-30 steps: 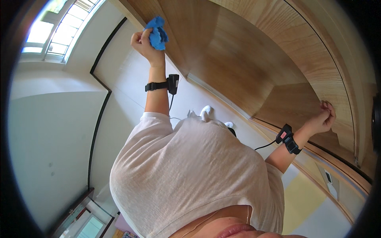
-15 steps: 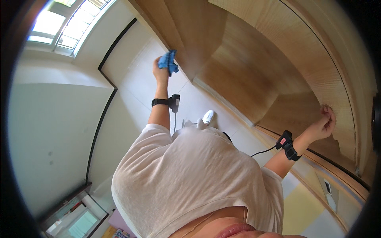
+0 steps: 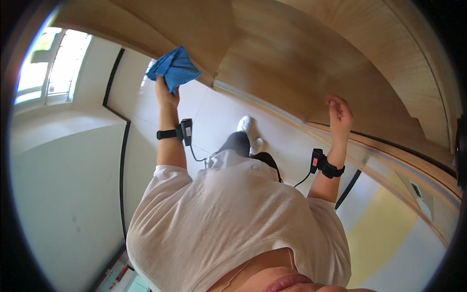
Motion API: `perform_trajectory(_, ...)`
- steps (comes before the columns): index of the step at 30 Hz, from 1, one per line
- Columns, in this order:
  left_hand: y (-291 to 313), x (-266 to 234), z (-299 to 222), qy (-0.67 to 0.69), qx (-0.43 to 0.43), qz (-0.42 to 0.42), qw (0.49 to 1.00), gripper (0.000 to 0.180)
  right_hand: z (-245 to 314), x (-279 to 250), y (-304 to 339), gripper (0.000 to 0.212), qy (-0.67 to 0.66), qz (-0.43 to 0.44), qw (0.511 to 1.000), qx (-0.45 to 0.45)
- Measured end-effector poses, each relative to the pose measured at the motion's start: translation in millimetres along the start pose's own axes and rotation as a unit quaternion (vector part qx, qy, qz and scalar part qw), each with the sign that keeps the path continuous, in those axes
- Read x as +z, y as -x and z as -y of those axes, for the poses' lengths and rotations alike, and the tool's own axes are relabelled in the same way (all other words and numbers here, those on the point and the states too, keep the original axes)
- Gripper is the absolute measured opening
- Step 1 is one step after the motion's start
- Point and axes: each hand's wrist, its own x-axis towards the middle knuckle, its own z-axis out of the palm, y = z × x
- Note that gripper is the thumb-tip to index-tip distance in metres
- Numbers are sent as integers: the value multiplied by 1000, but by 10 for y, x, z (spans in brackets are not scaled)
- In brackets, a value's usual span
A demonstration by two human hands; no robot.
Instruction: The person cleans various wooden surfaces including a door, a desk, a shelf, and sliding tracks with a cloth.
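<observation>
My left hand (image 3: 168, 93) is closed around a blue cloth (image 3: 177, 69), which fans out beyond the fingers beside the edge of a wooden cabinet. Over at the right, my right hand (image 3: 340, 113) is raised in front of the cabinet's open wooden interior (image 3: 287, 73). Its fingers are curled in together and nothing shows in them. Whether this hand touches the wood I cannot tell.
A pale sill rail (image 3: 258, 103) runs along the cabinet's lower front. Below it are the light tiled floor (image 3: 206, 109) and my white shoes (image 3: 244, 123). A barred window (image 3: 53, 68) lies at the far left. Black wrist devices with cables (image 3: 186, 132) sit on both forearms.
My view has turned and shifted. The left hand and blue cloth now appear further left, with the cloth more spread. My right hand has come inward and away from the cabinet's right side.
</observation>
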Motion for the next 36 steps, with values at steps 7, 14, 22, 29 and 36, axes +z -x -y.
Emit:
perform_trajectory(7,-304,-399,694,-26,-93,-19,995,59,-540,-62,295,14,41,-89,993,72)
perform_trajectory(14,-458,-988,1466,-259,-13,-53,964,35,-1223,26,518,21,162,82,959,216)
perform_trajectory(22,-657,-1832,2388,-389,-117,-105,908,63,-1460,695,667,27,134,230,923,279)
perform_trajectory(29,-864,-1629,2458,-486,-113,-47,865,64,-1372,742,580,31,137,237,916,292)
perform_trajectory(36,-1273,-1492,2379,-588,45,13,808,45,-660,915,543,34,150,223,926,266)
